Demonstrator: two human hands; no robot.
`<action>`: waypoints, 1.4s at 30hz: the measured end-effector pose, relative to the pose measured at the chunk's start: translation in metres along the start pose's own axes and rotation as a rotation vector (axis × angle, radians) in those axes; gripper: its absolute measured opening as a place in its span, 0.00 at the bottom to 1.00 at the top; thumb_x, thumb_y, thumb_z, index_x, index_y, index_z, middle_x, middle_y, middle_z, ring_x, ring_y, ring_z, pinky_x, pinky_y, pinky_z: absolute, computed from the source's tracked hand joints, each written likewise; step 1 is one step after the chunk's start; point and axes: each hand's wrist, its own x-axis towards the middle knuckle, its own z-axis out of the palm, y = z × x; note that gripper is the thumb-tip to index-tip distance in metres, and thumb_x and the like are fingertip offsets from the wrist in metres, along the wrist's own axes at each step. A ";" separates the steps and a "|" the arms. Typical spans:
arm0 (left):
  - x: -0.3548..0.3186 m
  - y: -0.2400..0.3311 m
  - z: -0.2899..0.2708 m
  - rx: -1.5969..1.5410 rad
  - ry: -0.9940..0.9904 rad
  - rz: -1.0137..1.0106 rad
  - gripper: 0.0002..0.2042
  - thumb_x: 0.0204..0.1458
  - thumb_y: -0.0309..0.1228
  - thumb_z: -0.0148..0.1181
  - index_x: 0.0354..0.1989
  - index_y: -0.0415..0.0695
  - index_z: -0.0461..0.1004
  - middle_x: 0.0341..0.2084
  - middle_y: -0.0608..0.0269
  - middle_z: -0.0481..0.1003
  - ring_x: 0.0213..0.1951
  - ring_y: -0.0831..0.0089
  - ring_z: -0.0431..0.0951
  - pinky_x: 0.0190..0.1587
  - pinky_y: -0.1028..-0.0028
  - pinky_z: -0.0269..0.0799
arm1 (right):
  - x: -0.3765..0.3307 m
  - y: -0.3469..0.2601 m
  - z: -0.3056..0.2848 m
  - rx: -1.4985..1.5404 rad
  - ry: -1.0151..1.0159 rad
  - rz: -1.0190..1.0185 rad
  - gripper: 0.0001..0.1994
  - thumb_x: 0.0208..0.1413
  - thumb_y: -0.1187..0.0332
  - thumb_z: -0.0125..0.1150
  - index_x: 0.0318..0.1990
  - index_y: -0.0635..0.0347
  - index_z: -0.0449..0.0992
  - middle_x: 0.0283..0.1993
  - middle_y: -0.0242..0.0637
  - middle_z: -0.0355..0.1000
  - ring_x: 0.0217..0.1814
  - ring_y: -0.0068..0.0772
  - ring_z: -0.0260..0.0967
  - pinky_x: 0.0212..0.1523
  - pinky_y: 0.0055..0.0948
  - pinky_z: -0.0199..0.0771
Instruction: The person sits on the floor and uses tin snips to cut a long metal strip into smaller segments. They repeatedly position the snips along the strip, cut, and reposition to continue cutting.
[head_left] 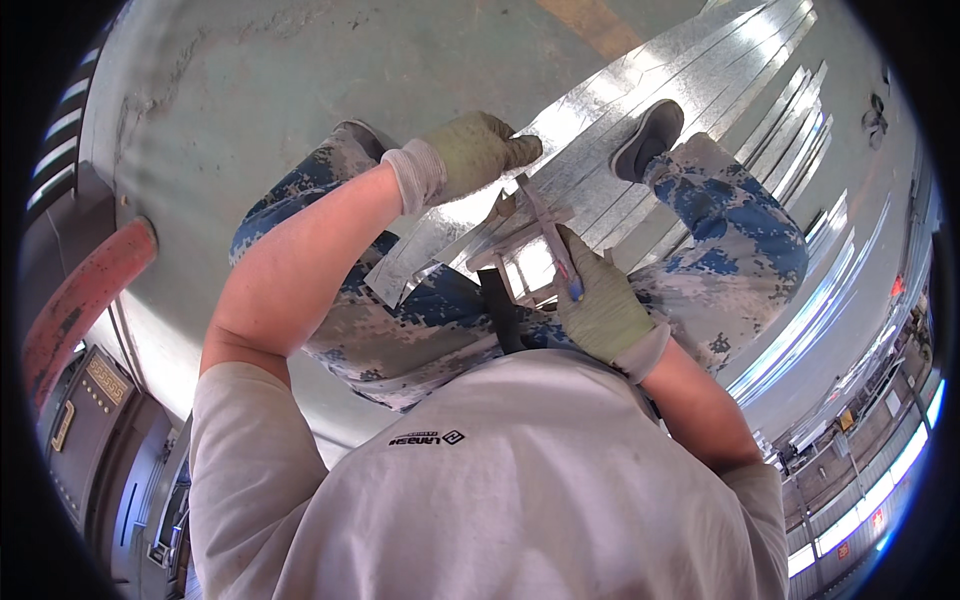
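My left hand (470, 157), in a greenish work glove, is closed with its fingertips at the edge of a shiny metal strip (400, 268). The strip runs from over my left thigh up toward the far right. My right hand (603, 305), gloved alike, is wrapped round a long narrow hand tool (552, 235) with red and blue on its handle. Its tip points away from me, close to my left hand's fingers; its exact kind I cannot make out. Wide metal sheets (640, 100) lie side by side beyond my hands.
More thin metal strips (790, 130) lie on the floor (290, 60) to the right. My shoe (650, 138) rests by the sheets. A small frame (520, 250) stands between my knees. At the left is a curved red pipe-like thing (95, 290).
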 end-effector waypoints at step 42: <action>0.008 -0.015 0.006 -0.090 -0.081 -0.047 0.18 0.78 0.40 0.53 0.40 0.39 0.81 0.30 0.61 0.86 0.29 0.73 0.84 0.36 0.64 0.81 | -0.002 -0.069 -0.051 -0.303 -0.197 0.266 0.50 0.65 0.62 0.66 0.89 0.53 0.43 0.67 0.70 0.71 0.67 0.75 0.75 0.68 0.58 0.79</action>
